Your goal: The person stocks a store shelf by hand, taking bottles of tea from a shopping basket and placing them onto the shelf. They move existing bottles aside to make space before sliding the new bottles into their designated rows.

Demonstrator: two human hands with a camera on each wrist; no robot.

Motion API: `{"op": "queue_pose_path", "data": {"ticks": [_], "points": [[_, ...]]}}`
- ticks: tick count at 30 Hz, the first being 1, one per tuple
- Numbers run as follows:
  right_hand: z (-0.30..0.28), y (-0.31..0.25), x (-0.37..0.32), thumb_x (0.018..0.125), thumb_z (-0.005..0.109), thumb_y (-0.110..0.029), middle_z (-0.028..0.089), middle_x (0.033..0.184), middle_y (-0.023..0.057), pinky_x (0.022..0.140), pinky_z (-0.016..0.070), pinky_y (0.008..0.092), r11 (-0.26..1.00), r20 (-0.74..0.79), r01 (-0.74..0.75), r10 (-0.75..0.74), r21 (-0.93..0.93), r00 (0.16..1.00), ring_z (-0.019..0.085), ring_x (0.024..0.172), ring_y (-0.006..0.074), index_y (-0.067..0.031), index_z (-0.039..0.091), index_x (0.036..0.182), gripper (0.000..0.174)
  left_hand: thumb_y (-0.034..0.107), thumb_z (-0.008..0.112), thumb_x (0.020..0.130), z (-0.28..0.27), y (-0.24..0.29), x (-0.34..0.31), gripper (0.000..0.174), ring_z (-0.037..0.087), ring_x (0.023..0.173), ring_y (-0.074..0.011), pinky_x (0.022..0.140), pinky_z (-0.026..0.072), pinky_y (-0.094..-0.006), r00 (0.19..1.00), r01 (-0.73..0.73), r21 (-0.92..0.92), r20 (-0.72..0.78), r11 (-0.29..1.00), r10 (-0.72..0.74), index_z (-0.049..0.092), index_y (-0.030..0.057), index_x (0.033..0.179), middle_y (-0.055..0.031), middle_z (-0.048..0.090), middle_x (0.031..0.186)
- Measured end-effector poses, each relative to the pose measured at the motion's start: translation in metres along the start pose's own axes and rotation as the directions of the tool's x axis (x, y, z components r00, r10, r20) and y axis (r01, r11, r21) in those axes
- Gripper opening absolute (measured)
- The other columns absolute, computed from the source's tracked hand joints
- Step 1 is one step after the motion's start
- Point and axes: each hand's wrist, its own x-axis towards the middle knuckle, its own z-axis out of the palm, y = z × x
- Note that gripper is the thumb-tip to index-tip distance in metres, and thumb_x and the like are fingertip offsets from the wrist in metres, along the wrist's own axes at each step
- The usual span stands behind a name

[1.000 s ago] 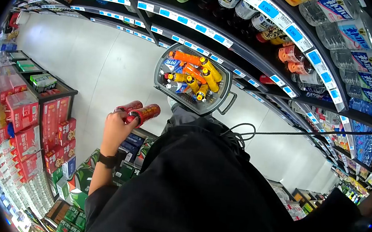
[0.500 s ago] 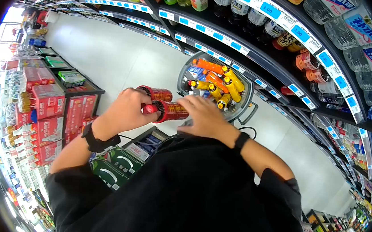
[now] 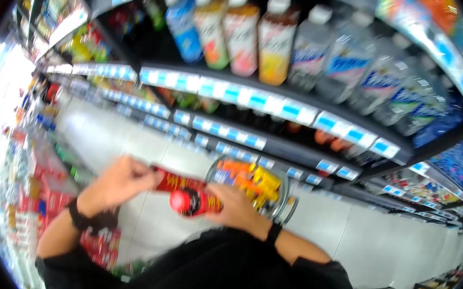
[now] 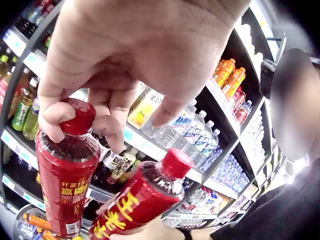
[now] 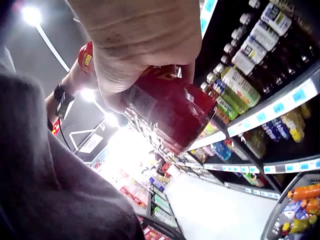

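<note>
Two red-labelled drink bottles with red caps are held up in front of the body. My left hand [image 3: 119, 186] pinches one red bottle [image 4: 67, 185] at its cap, thumb and fingers curled about it; that bottle hangs nearly upright in the left wrist view. The other red bottle [image 3: 199, 204] lies tilted, cap toward the left, and my right hand [image 3: 239, 209] grips it round the body. In the right wrist view its base end [image 5: 175, 112] shows below the palm. The two bottles overlap in the head view.
A grey basket [image 5: 272, 220] with orange and yellow bottles stands on the floor by the shelf. Shelves [image 3: 236, 92] of drinks with price tags run along the far side. Red boxes [image 3: 51, 191] are stacked at the left.
At first the left hand alone held both red bottles low; the right hand came in and now grips one. The hands have drawn apart somewhat, and the head view has tilted up toward the shelves.
</note>
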Motion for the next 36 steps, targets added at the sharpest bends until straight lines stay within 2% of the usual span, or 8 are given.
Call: {"op": "queue_pose_path", "data": {"ticks": [6,12,15,16,18,26,31,36], "points": [[-0.135,-0.05,0.03,0.057,0.091,-0.025,0.067,0.098,0.0156,0.077,0.0557,0.0383,0.978,-0.313,0.15,-0.19,-0.147,0.931,0.067,0.086,0.0325,-0.0009,0.061,0.107,0.062,0.02,0.062,0.083,0.027,-0.014,0.003,0.025,0.056,0.057,-0.0124,0.059,0.0471,-0.0305,0.991,-0.118,-0.148,0.04,0.982,0.125,0.07,-0.0032,0.078,-0.0123,0.062,0.06],[-0.265,-0.149,0.112,0.068,0.086,-0.018,0.071,0.093,0.0093,0.077,0.0566,0.0313,0.904,-0.712,0.386,-0.393,-0.183,0.582,0.07,0.081,0.0189,-0.0006,0.063,0.106,0.048,0.025,0.062,0.083,0.053,-0.04,0.01,0.028,0.06,0.057,-0.0233,0.063,0.0505,-0.0328,0.975,-0.164,-0.043,0.145,0.986,0.168,0.071,-0.0012,0.084,-0.0175,0.065,0.065],[-0.309,-0.176,0.162,0.073,0.083,-0.018,0.072,0.086,0.0085,0.071,0.0557,0.0288,0.871,-0.725,0.384,-0.475,-0.306,0.499,0.071,0.076,0.016,-0.0015,0.061,0.104,0.042,0.031,0.059,0.083,0.059,-0.048,0.01,0.033,0.068,0.069,-0.0304,0.07,0.0538,-0.0348,0.964,-0.09,0.101,0.257,0.991,0.061,0.074,0.0043,0.096,-0.0217,0.069,0.077],[-0.314,-0.191,0.173,0.073,0.084,-0.018,0.072,0.087,0.0091,0.071,0.0554,0.03,0.862,-0.697,0.497,-0.418,-0.1,0.583,0.071,0.079,0.0172,-0.0012,0.061,0.102,0.041,0.031,0.059,0.083,0.061,-0.052,0.009,0.033,0.068,0.069,-0.0304,0.07,0.0538,-0.0348,0.966,-0.096,0.1,0.25,0.99,0.068,0.074,0.0043,0.096,-0.0217,0.069,0.077],[-0.34,-0.181,0.208,0.073,0.084,-0.02,0.072,0.089,0.0091,0.071,0.0551,0.0318,0.829,-0.665,0.317,-0.56,-0.461,0.494,0.071,0.08,0.0181,-0.0016,0.06,0.102,0.042,0.033,0.058,0.083,0.064,-0.064,0.008,0.035,0.067,0.07,-0.0328,0.071,0.0539,-0.0357,0.953,-0.112,0.136,0.296,0.984,0.067,0.074,0.0044,0.095,-0.0219,0.069,0.078],[-0.365,-0.149,0.296,0.072,0.082,-0.035,0.07,0.105,0.0173,0.086,0.0527,0.0408,0.892,-0.683,-0.05,-0.307,-0.45,0.662,0.068,0.098,0.0311,-0.0015,0.059,0.111,0.057,0.034,0.057,0.086,0.05,-0.079,-0.009,0.034,0.067,0.075,-0.0326,0.076,0.0535,-0.036,0.973,-0.103,0.096,0.219,0.99,0.08,0.075,0.006,0.095,-0.0199,0.07,0.082],[-0.369,-0.141,0.318,0.072,0.081,-0.032,0.069,0.106,0.0173,0.086,0.0522,0.039,0.935,-0.654,-0.177,-0.073,-0.308,0.753,0.068,0.099,0.0295,-0.0013,0.061,0.11,0.053,0.03,0.057,0.086,0.042,-0.087,-0.007,0.031,0.067,0.074,-0.0322,0.076,0.0533,-0.0359,0.983,-0.098,0.116,0.169,0.988,0.078,0.075,0.0065,0.094,-0.0189,0.07,0.082],[-0.371,-0.13,0.327,0.072,0.082,-0.033,0.068,0.105,0.0184,0.086,0.0518,0.0392,0.926,-0.622,-0.149,-0.108,-0.346,0.775,0.067,0.097,0.0301,0.0017,0.06,0.111,0.057,0.029,0.06,0.084,0.031,-0.084,-0.006,0.029,0.065,0.069,-0.033,0.071,0.0531,-0.0358,0.979,-0.175,0.065,0.113,0.982,0.167,0.073,0.0039,0.091,-0.0204,0.067,0.076]]}}
